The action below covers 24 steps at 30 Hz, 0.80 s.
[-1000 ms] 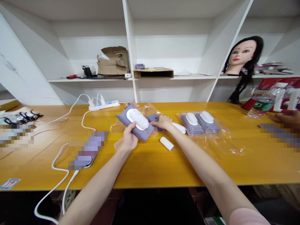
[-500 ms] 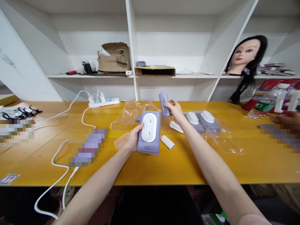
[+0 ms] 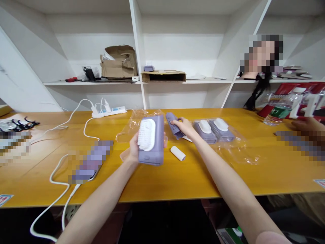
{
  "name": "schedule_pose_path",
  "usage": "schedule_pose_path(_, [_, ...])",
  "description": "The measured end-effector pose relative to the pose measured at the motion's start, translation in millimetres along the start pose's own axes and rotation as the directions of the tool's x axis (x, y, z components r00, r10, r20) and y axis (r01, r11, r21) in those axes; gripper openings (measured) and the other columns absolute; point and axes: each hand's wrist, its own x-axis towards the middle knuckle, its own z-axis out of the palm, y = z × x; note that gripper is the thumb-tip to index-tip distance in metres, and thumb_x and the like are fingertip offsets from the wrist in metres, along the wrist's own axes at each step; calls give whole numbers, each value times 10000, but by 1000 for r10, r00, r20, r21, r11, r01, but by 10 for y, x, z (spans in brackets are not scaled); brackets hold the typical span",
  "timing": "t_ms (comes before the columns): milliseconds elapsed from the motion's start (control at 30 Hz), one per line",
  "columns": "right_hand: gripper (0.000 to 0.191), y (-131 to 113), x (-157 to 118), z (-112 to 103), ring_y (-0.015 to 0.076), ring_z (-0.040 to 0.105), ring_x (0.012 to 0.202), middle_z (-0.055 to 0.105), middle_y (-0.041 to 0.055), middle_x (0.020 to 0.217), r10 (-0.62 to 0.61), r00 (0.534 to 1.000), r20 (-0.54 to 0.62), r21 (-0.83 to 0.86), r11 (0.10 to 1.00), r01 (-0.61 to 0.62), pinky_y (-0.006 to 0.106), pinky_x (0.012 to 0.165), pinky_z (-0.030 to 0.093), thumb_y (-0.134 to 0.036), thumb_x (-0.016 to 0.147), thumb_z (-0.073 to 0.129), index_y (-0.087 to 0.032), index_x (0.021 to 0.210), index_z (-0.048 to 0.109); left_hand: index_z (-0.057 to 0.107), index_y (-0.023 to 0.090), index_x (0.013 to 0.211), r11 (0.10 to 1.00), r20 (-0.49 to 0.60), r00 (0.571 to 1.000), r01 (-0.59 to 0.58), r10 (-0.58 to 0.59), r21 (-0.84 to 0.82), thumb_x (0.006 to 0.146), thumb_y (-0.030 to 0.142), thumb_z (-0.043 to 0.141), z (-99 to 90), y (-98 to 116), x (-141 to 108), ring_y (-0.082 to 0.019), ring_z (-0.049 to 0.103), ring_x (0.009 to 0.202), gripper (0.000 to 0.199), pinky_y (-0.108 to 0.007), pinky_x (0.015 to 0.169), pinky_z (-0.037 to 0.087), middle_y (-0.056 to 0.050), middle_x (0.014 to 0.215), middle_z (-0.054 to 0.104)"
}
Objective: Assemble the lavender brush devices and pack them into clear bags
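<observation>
My left hand [image 3: 133, 149] is closed around a purple box-shaped device [image 3: 158, 135], held up over the table. An oval white bristle pad [image 3: 147, 135] covers part of its face. To the right, my right hand [image 3: 185, 126] grips a curved purple cover [image 3: 172, 122] dotted with small holes, tilted and close to the tabletop. A small white cylinder [image 3: 178, 153] lies between my hands, nearer to me. Beyond my right forearm are two similar purple devices [image 3: 208, 137] with white oval tops. Part of a flat white piece [image 3: 188, 138] shows under my right hand.
Clear plastic wrapping [image 3: 129, 123] lies behind the left hand, and more [image 3: 247, 156] at right. A phone [image 3: 92, 159] with a white cable is at left, near a power strip [image 3: 111, 112]. A water bottle [image 3: 279, 110] and another person's hand [image 3: 306, 125] are at far right.
My left hand has turned the device so its right side shows, and shifted slightly left. My right hand has lowered the perforated cover and tilted it. The view has shifted slightly.
</observation>
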Motion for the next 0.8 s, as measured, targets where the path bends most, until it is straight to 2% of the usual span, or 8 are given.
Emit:
schedule_pose_path(100, [596,-52,36,152,278,607,983,646,165,1092,-4,1000,5,-320,947,6,316,744,436,-558,661,588,-129,1075,600,572,195,1189,994,102,994,-18,29,-112,702,531,516,-73,147,45,-229,655,646,594,-361,579,535,-109,982,684])
schedule_pose_path(167, [621,-93,50,252,302,599,1017,628,187,1119,10,1000,-3,-430,903,-10,350,773,437,-570,686,565,-125,1119,575,523,233,1237,984,121,988,-80,100,-160,726,543,494,-118,241,53,-194,633,635,599,-326,556,527,-102,1043,660])
schedule_pose_path(333, [687,-143,73,455,363,528,1121,561,221,1190,19,999,-42,-602,798,-40,447,866,411,-540,701,600,-95,1215,502,500,266,1239,967,48,978,-191,202,-171,734,559,494,-96,383,-1,-147,589,632,584,-269,550,509,-80,1080,628])
schedule_pose_path(433, [705,-138,76,515,384,500,1144,537,235,1211,33,999,-27,-648,761,-43,462,881,399,-519,703,624,-72,1230,488,519,257,1214,967,49,978,-191,202,-172,724,553,507,-62,396,-24,-150,586,632,572,-271,552,512,-79,1050,631])
schedule_pose_path(567, [697,-156,52,515,397,470,1161,516,249,1230,26,999,-22,-663,748,-34,496,900,374,-571,749,570,-69,1227,497,533,246,1198,975,83,983,-151,166,-161,745,563,467,-70,382,-4,-174,602,665,557,-289,552,523,-86,1029,631])
schedule_pose_path(667, [542,-203,-2,493,375,479,1147,515,240,1236,-145,988,44,-657,741,138,482,885,383,-477,838,491,-89,1215,510,523,243,1218,979,88,984,-142,156,-146,752,587,448,-77,376,17,-198,609,681,583,-322,554,531,-101,1047,629])
schedule_pose_path(733, [399,-239,-56,495,325,520,1104,568,204,1180,-271,951,150,-625,719,303,414,862,401,-381,879,432,-118,1151,558,513,242,1233,979,87,984,-142,156,-146,752,607,440,-71,376,20,-203,610,678,608,-326,541,531,-108,1062,627])
schedule_pose_path(800, [304,-267,-118,517,267,569,1032,634,146,1080,-342,903,260,-587,687,429,334,827,409,-323,878,427,-158,1053,613,508,234,1239,980,82,985,-139,152,-142,749,628,430,-60,377,14,-199,612,668,633,-313,515,525,-114,1070,626])
